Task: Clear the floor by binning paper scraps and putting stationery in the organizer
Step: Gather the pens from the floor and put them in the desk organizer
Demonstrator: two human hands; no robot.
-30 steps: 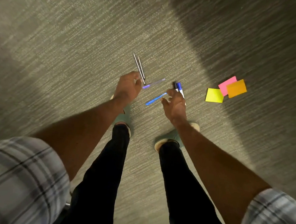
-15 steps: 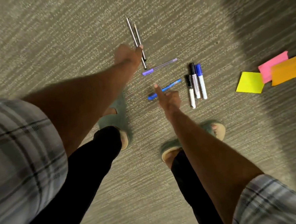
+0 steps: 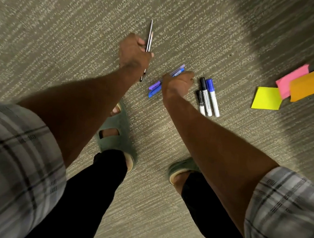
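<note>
My left hand (image 3: 134, 51) is closed around two thin pencils (image 3: 150, 36), which stick out above and below the fist. My right hand (image 3: 177, 83) grips a purple pen (image 3: 154, 85) and a blue pen (image 3: 153, 92) together; their caps show at the lower left of the fist. Three markers (image 3: 208, 98) with white barrels lie side by side on the carpet just right of my right hand, two capped black and one blue. Further right lie a yellow sticky note (image 3: 266, 98), a pink one (image 3: 289, 79) and an orange one (image 3: 306, 85), overlapping.
Grey striped carpet (image 3: 65, 38) covers the whole floor. My feet in green sandals (image 3: 117, 132) stand just below the pens. No bin or organizer is in view.
My left hand has closed on the two pencils and lifted them upright. My right hand has gathered the purple and blue pens off the carpet. The view has moved closer.
</note>
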